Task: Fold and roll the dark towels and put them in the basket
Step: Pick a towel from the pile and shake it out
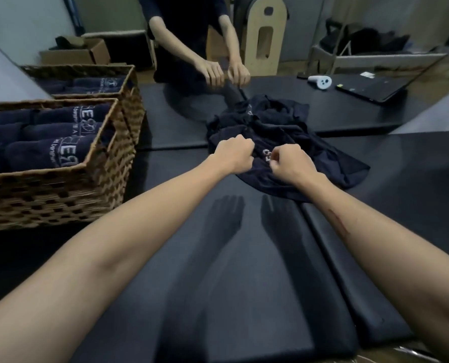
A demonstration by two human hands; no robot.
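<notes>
Towels (42, 142) (rolled) fill the basket (61, 195); left hand (235, 153) and right hand (293, 162) clench the crumpled towel (278, 127).

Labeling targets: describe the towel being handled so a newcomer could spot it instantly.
Start at the near wicker basket on the left, full of rolled dark towels. To its right on the black padded table lies a crumpled pile of dark towels. The target is the nearest towel, pinched by the left hand and right hand; unrolled, unlike the basket's.

Dark navy towels (275, 132) are lying crumpled in a heap on the black counter (244, 258); rolled towels (42, 142) are filling a wicker basket (61, 189) at left.
</notes>
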